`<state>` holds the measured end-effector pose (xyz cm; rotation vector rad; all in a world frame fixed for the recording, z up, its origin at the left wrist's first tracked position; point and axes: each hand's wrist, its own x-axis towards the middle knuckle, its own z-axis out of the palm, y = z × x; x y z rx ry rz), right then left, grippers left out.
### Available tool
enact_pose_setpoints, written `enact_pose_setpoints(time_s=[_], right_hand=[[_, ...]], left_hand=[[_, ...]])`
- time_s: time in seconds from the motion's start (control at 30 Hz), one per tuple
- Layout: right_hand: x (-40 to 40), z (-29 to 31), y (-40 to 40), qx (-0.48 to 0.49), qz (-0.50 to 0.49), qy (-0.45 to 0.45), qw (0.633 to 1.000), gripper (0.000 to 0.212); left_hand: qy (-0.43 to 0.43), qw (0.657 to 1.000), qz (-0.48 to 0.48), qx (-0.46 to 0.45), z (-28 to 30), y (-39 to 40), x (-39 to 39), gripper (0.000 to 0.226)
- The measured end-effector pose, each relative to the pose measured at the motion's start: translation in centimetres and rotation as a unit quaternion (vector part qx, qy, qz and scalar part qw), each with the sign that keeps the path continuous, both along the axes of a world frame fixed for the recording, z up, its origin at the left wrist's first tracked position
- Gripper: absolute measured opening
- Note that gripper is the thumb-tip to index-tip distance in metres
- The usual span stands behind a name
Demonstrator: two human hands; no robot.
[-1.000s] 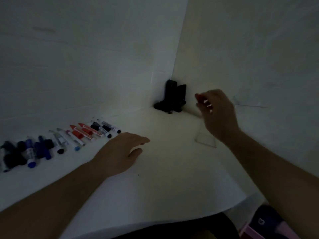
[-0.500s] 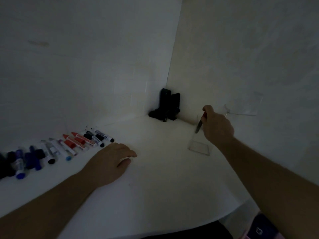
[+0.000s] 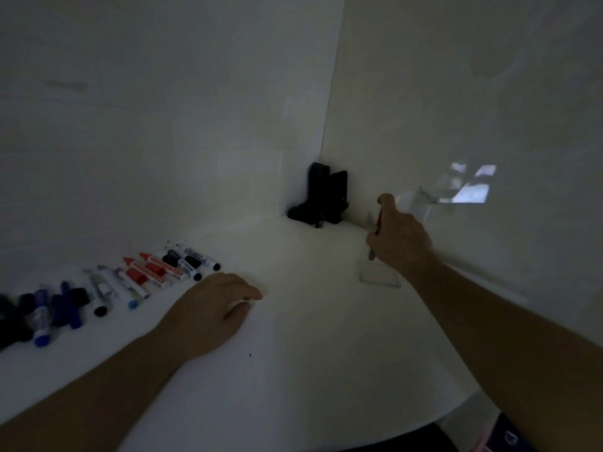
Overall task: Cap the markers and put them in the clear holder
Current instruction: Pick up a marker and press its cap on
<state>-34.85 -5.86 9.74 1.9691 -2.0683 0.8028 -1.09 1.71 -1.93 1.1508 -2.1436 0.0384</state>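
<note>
Markers [image 3: 107,288] lie in a loose row on the white table [image 3: 310,347] at the left, blue and black ones nearest, then white-bodied ones, red ones, and black-capped ones farthest along; some loose caps lie among them. Just right of that row, the left hand [image 3: 212,311] rests palm down on the table, fingers relaxed and slightly bent, holding nothing. Farther off and to the right, the right hand [image 3: 399,238] grips a red marker [image 3: 378,223] between curled fingers and thumb, the marker pointing steeply down into the clear holder [image 3: 380,275]. The holder stands on the table near the right wall [image 3: 473,93]; whether the marker touches its floor is hard to tell in the dim light. In the far corner stands a black object [image 3: 323,194], too dark to identify.
</note>
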Motion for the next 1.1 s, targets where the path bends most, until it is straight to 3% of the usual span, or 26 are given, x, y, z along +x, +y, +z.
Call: enact_pose_setpoints(time_s=[0.17, 0.3, 0.5, 0.7, 0.83, 0.9, 1.0, 1.1], right_hand=[[4.0, -1.0, -0.4, -0.011, 0.16, -0.012, 0.987, 0.075], [8.8, -1.2, -0.6, -0.018, 0.243, -0.019, 0.97, 0.07], [10.9, -1.6, -2.5, -0.037, 0.222, 0.029, 0.974, 0.028], [10.9, -2.0, -2.5, -0.015, 0.196, 0.09, 0.976, 0.039], [11.6, -2.9, -1.1, -0.14, 0.165, 0.098, 0.971, 0.05], [13.0, -4.2, 0.2, -0.166, 0.228, 0.084, 0.956, 0.042], [16.8, -7.3, 1.0, -0.07, 0.348, 0.039, 0.934, 0.038], [20.6, -9.6, -0.4, 0.073, 0.387, -0.043, 0.918, 0.038]], left_hand=[[0.007, 1.0, -0.005, 0.013, 0.3, 0.1, -0.2, 0.027], [0.001, 1.0, 0.004, 0.02, 0.5, 0.0, -0.2, 0.023], [-0.001, 1.0, 0.004, 0.026, 0.8, -0.2, -0.1, 0.024], [0.002, 1.0, -0.005, 0.031, 1.0, -0.1, -0.3, 0.023], [-0.003, 1.0, -0.006, 0.022, 1.2, 0.0, 0.3, 0.022], [-0.026, 1.0, 0.014, 0.003, 1.6, -0.4, 1.4, 0.022], [-0.03, 0.992, 0.116, -0.027, 2.4, -1.2, 4.0, 0.023], [-0.015, 0.97, 0.244, -0.009, 3.0, -1.5, 6.1, 0.025]])
